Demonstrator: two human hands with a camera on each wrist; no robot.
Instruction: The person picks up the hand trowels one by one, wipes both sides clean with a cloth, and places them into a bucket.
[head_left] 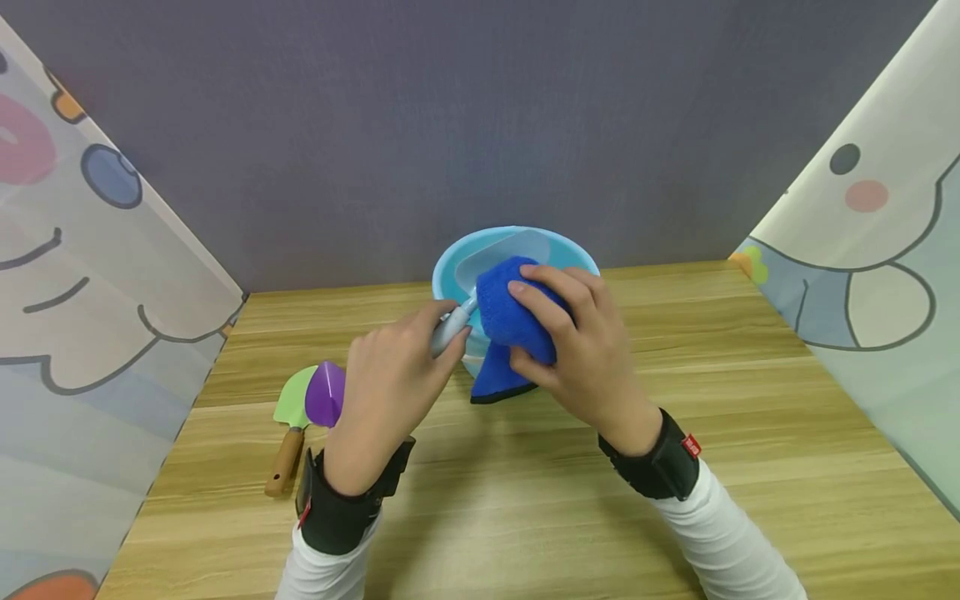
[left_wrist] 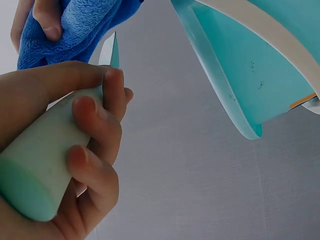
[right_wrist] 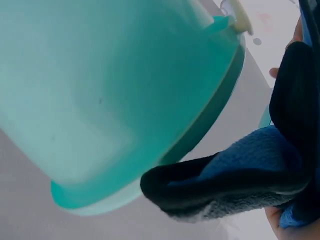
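Observation:
My left hand (head_left: 393, 367) grips the thick pale blue handle (left_wrist: 55, 140) of a hand shovel, fingers curled around it. Its broad pale blade (head_left: 498, 254) overlaps the bucket's opening in the head view. My right hand (head_left: 581, 342) holds a bunched blue cloth (head_left: 517, 308) with black edging against the shovel, just past the left hand. A loose corner of the cloth (right_wrist: 240, 175) hangs down. Behind the cloth stands a light blue bucket (head_left: 446, 262), its front partly hidden by the hands. The part of the shovel under the cloth is hidden.
On the wooden table (head_left: 750, 417), left of the left wrist, lie a green-bladed tool with a wooden handle (head_left: 285, 462) and a purple-bladed tool (head_left: 325, 392), partly covered by the arm. A grey panel (head_left: 480, 125) rises behind the bucket. Cartoon-printed sheets (head_left: 885, 275) flank both sides.

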